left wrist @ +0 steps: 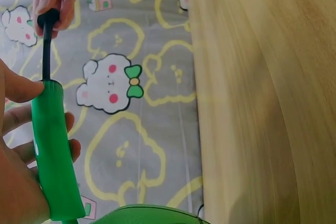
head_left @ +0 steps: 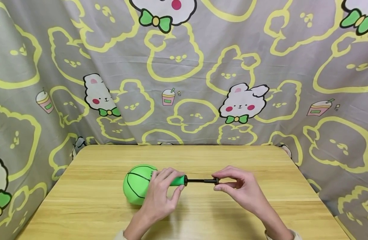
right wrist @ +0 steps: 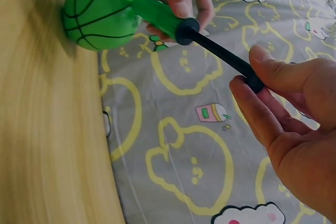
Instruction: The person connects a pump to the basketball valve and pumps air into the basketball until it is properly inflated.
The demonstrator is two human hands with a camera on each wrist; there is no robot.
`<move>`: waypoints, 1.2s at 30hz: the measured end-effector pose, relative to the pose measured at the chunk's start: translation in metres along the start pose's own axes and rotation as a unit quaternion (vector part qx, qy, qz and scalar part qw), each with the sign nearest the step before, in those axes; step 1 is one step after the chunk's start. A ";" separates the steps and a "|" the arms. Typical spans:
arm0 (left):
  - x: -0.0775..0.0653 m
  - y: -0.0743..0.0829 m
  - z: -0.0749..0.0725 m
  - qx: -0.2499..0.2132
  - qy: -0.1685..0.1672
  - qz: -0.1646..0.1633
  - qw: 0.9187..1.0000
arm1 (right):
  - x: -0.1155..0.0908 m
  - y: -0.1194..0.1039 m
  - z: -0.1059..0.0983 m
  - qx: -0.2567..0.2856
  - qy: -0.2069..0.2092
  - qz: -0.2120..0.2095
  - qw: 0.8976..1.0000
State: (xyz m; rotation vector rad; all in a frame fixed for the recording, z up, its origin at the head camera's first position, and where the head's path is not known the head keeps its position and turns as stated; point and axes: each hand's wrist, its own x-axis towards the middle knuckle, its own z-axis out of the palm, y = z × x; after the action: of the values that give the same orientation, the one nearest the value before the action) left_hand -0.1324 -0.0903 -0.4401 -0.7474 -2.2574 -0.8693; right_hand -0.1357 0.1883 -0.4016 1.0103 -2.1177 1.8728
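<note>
My left hand (head_left: 163, 193) grips the green barrel of a small hand pump (left wrist: 51, 150), its fingers wrapped round the tube. The pump's black rod (right wrist: 220, 51) is drawn out to the right, and my right hand (head_left: 241, 186) pinches the black end knob (head_left: 216, 181) between thumb and fingers. At the barrel's other end is a green ball (head_left: 137, 183) with black basketball lines; in the right wrist view the barrel's tip meets the ball's side. My left hand hides part of that joint in the head view.
A light wooden table (head_left: 232, 156) lies beneath both hands. Behind it and at both sides hangs a grey curtain (head_left: 196, 90) printed with yellow outlines, white rabbits and pink cups.
</note>
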 end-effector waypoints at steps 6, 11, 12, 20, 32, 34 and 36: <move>-0.001 0.001 0.003 0.007 0.003 0.011 1.000 | 0.000 0.006 0.013 0.010 0.011 -0.002 1.000; -0.001 0.003 0.006 0.011 -0.001 0.017 1.000 | -0.001 0.012 0.024 0.011 0.019 -0.006 1.000; -0.001 0.004 0.006 0.011 -0.001 0.018 1.000 | -0.001 0.014 0.026 0.010 0.021 -0.008 1.000; -0.002 0.008 0.009 0.012 -0.012 0.017 1.000 | -0.002 0.024 0.044 0.021 0.035 0.008 0.999; -0.004 0.008 0.010 0.022 -0.011 0.034 0.999 | -0.001 0.019 0.050 0.016 0.013 -0.001 1.000; -0.004 0.008 0.009 0.018 -0.018 0.032 0.999 | -0.002 0.016 0.047 0.016 0.005 0.002 1.000; -0.003 0.007 0.007 0.014 -0.027 0.026 0.999 | -0.001 0.014 0.044 0.013 -0.001 0.000 1.000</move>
State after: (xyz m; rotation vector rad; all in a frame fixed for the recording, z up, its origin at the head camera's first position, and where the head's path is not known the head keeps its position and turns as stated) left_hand -0.1278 -0.0813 -0.4441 -0.8223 -2.2830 -0.8000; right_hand -0.1287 0.1486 -0.4236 1.0188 -2.0984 1.9058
